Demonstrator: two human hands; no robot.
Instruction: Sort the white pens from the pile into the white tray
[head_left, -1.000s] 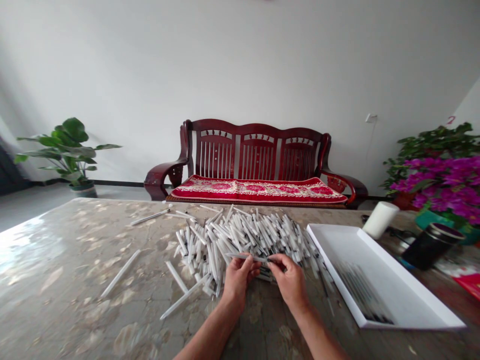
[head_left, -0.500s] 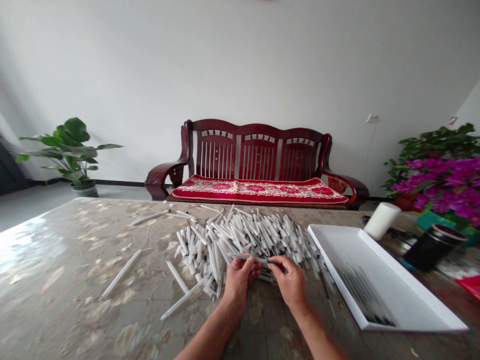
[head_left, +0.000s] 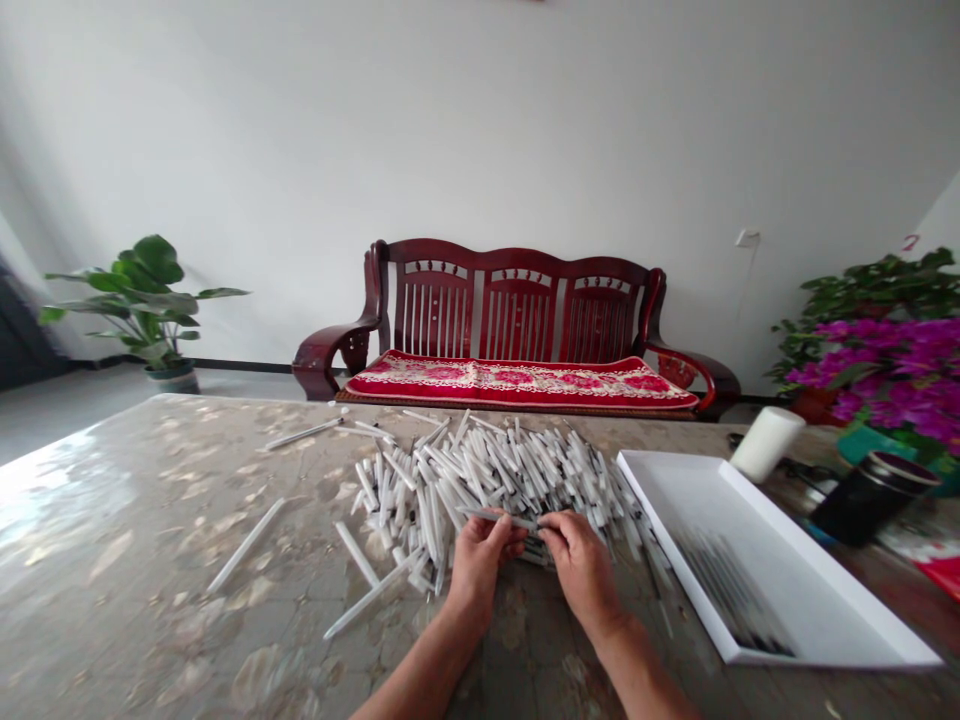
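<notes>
Between both hands, above the near edge of a heap, a translucent whitish pen [head_left: 480, 514] lies nearly level. My left hand [head_left: 480, 560] is closed, pinching the barrel between thumb and fingers. At the dark right end of the same pen, my right hand [head_left: 585, 560] is closed with thumb and forefinger together; its fingertips hide that end. Behind the hands spreads a heap of white pen barrels [head_left: 442, 490], some with dark ends. Right of them, a shallow white box [head_left: 709, 605] holds a row of thin dark-tipped pens [head_left: 731, 590], blurred in the picture.
Loose barrels [head_left: 246, 545] lie on the patterned tabletop [head_left: 150, 620] left of the heap. Beyond the box stand a white roll [head_left: 769, 443], a black cup [head_left: 874, 497] and purple flowers [head_left: 892, 365]. A red wooden bench [head_left: 517, 310] is across the table.
Both hands stay on the pen in nearly the same place. The right fingertips cover slightly more of its dark end. The whole view has shifted very slightly.
</notes>
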